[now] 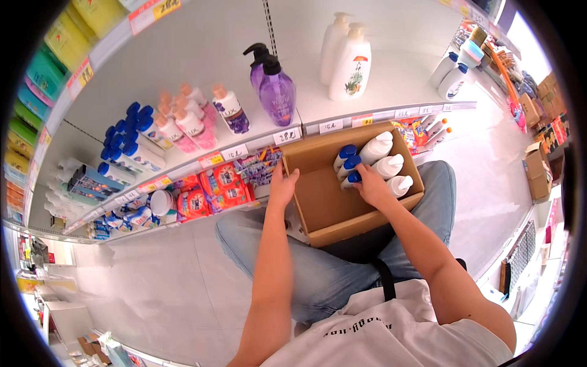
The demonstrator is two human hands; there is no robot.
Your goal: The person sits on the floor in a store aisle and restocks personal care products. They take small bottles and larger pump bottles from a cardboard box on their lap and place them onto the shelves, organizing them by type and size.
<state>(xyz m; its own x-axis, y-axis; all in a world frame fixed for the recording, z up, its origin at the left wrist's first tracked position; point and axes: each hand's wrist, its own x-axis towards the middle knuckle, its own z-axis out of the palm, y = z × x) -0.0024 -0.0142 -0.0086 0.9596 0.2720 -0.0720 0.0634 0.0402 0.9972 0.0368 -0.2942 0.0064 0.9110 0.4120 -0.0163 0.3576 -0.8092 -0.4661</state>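
An open cardboard box (321,202) rests on my lap against the shelf edge. My left hand (283,183) grips its left wall, the thumb on the inner side. Inside, at the right end, stand white pump bottles (388,166) in a row, beside a row of blue-capped bottles (346,152). My right hand (373,186) reaches into the box, with its fingers closed around the blue cap of the nearest bottle (351,179). The left part of the box bottom shows bare cardboard.
On the shelf (316,108) stand blue-capped bottles (133,156), pink Lux bottles (190,121), purple pump bottles (277,91) and white pump bottles (351,69). Red detergent bags (224,183) fill the lower shelf. A cardboard carton (536,172) sits on the floor at right.
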